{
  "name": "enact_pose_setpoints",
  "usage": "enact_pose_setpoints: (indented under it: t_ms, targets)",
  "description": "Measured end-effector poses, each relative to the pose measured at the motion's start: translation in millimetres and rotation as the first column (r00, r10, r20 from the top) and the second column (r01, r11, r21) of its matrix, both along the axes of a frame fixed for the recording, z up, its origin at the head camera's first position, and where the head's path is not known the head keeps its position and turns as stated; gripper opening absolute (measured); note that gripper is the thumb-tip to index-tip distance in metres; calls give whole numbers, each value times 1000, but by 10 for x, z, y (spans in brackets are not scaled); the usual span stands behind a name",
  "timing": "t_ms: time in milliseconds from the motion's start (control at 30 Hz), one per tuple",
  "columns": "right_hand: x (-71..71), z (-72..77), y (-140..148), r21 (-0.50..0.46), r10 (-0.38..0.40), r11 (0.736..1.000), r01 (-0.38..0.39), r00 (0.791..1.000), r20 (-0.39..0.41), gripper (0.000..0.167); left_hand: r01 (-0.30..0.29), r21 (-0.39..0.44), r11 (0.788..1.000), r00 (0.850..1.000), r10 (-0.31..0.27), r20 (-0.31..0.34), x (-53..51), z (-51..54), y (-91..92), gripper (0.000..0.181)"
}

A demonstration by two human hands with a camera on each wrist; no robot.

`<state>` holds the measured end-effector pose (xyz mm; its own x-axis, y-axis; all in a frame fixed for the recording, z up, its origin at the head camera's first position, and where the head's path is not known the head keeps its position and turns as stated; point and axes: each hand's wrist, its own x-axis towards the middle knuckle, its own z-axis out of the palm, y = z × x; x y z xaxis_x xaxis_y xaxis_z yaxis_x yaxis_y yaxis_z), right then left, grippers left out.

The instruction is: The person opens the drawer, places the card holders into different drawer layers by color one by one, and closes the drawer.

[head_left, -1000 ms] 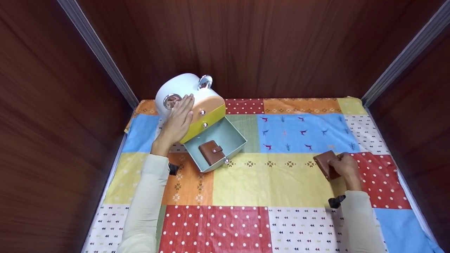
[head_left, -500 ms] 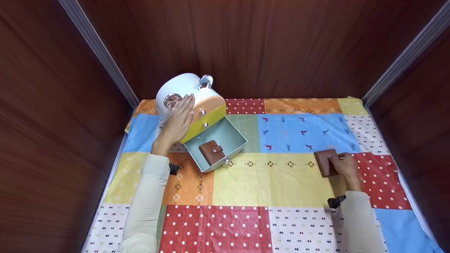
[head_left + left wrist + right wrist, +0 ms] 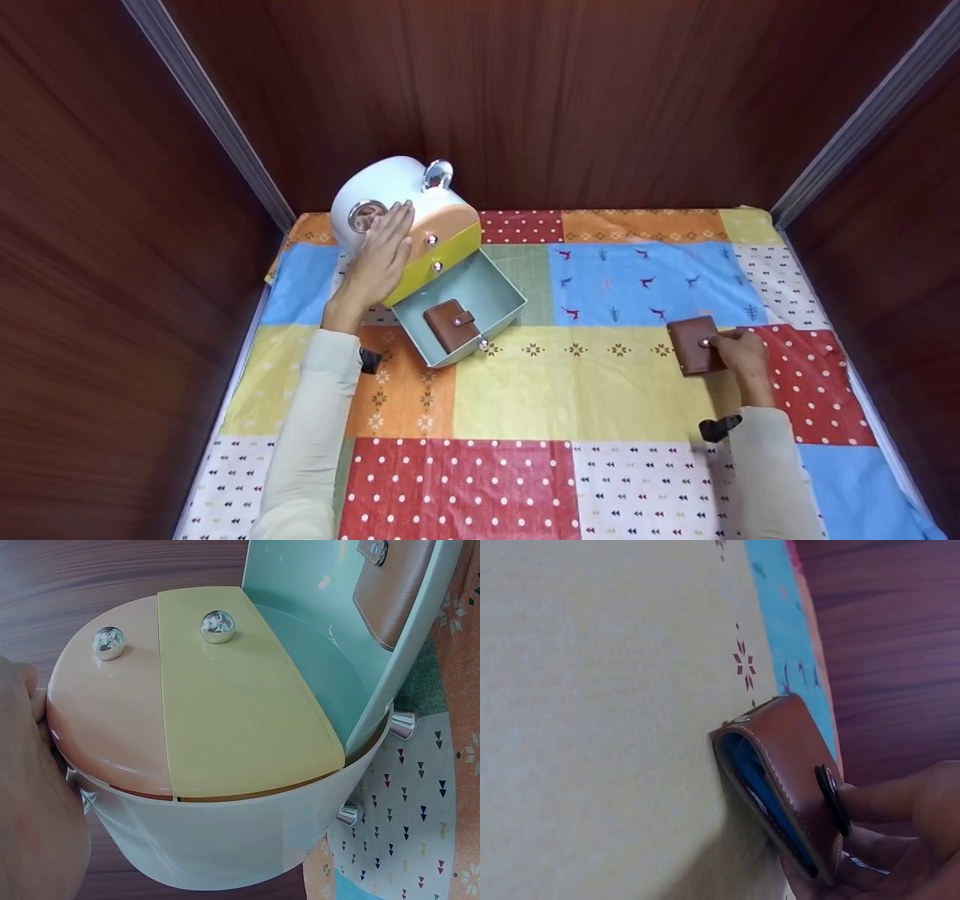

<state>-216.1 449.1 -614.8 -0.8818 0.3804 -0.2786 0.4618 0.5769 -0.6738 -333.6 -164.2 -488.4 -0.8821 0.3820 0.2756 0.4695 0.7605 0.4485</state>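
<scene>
My left hand (image 3: 379,259) lies with straight fingers against the white rounded drawer box (image 3: 386,184), beside its orange and yellow drawers. The box's pale green bottom drawer (image 3: 495,289) is pulled out. Inside that drawer lies a brown wallet (image 3: 450,324) with a snap strap. At the right, my right hand (image 3: 742,356) holds a second brown wallet (image 3: 690,345) by its strap side, thumb at the snap. In the right wrist view this wallet (image 3: 795,757) is folded, with a blue lining showing at its open end. Some right-hand fingers are hidden behind it.
A patchwork cloth (image 3: 525,390) covers the table. Dark wood panels (image 3: 525,97) rise behind and at both sides. A silver ring handle (image 3: 438,175) stands on top of the drawer box, and shiny round knobs (image 3: 217,627) are on the drawer fronts.
The wallet in my right hand has turned so its strap side and snap face up, and my thumb has shifted to the snap. My left hand and the drawer have not moved.
</scene>
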Motion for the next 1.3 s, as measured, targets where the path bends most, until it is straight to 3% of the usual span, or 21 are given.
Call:
enact_pose_setpoints:
  t_ms: [333, 567, 733, 900, 1300]
  targets:
    - [-7, 12, -46, -68, -129, 990, 125, 990, -48, 38, 3, -9, 1000, 1000, -3, 1, 9, 18, 3, 57]
    - [-15, 29, -67, -78, -163, 984, 160, 986, -40, 39, 6, -9, 1000, 1000, -6, -8, 12, 25, 8, 57]
    - [-54, 56, -84, -136, -199, 972, 192, 979, -37, 35, 4, -6, 1000, 1000, -4, -7, 13, 35, 6, 57]
    - [-87, 56, -114, -201, -215, 959, 200, 975, -55, 28, -2, -5, 1000, 1000, 2, 7, 12, 35, 5, 57]
    - [-107, 44, -236, -226, -198, 960, 165, 971, -133, 27, 2, 1, 1000, 1000, -2, 0, 19, 23, 6, 57]
